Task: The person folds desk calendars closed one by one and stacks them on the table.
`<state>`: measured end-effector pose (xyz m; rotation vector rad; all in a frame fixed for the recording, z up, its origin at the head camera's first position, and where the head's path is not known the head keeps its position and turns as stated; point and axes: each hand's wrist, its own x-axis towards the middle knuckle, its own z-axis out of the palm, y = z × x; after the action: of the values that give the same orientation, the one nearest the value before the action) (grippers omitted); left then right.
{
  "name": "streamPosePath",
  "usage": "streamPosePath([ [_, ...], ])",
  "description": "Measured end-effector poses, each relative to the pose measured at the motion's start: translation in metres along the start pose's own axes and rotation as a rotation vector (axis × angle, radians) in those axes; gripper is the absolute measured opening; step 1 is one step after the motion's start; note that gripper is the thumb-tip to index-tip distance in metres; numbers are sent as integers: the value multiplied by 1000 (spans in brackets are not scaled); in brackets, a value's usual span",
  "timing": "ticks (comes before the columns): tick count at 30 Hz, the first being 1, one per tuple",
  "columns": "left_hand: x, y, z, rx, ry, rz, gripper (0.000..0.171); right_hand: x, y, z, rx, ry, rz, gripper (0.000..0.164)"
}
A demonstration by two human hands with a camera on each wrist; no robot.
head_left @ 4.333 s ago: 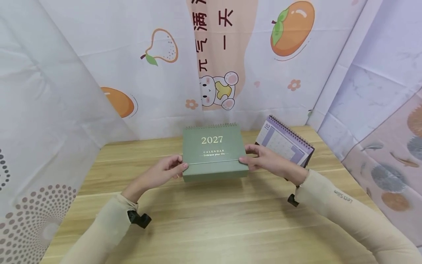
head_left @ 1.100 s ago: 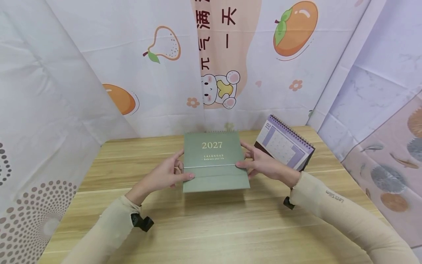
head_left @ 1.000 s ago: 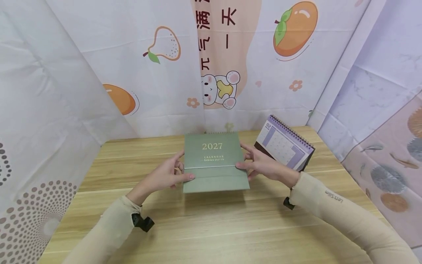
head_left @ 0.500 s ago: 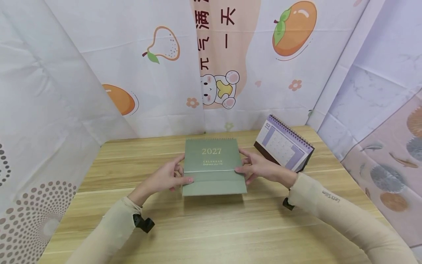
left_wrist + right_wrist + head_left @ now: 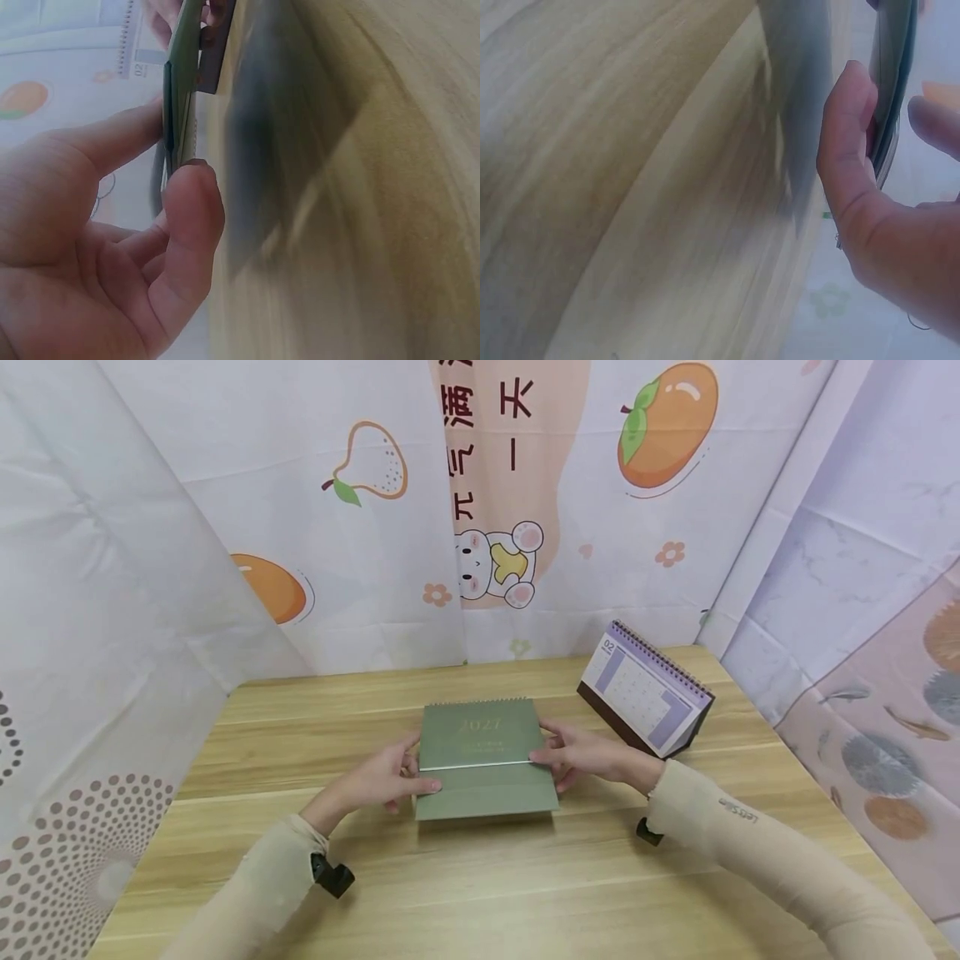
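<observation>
A green 2027 desk calendar (image 5: pixel 480 735) is held between both hands over the middle of the table, its spiral edge at the back. Glare dims the gold lettering on its cover, and a pale band crosses it. My left hand (image 5: pixel 378 779) pinches the calendar's left side, thumb on top and fingers beneath. On the opposite side my right hand (image 5: pixel 588 753) grips it the same way. In the left wrist view, the calendar (image 5: pixel 184 82) looks folded nearly flat, and its shadow lies on the tabletop apart from it. Fingers under the cover are partly hidden.
A purple-and-white desk calendar (image 5: pixel 641 689) showing 02 stands propped at the back right of the wooden table (image 5: pixel 465 893), close to the right hand. A printed fabric curtain (image 5: pixel 360 560) rises along the back edge, with more fabric at both sides.
Both hands have brought the green calendar nearer the person and lower, and it has tilted flatter, so its cover looks foreshortened. The purple calendar stays in place.
</observation>
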<state>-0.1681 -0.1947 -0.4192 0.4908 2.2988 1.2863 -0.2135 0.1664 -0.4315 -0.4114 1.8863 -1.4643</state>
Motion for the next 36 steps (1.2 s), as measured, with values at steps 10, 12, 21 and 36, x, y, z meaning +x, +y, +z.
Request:
streamPosePath([
  [10, 4, -1, 2, 38, -38, 13, 91, 1, 7, -1, -7, -13, 13, 81],
  [12, 5, -1, 2, 54, -42, -1, 89, 1, 8, -1, -1, -11, 22, 80],
  [21, 6, 1, 4, 86, -58, 7, 47, 0, 7, 1, -3, 5, 48, 82],
  [36, 7, 3, 5, 109, -69, -37, 86, -5, -2, -5, -84, -32, 96, 81],
])
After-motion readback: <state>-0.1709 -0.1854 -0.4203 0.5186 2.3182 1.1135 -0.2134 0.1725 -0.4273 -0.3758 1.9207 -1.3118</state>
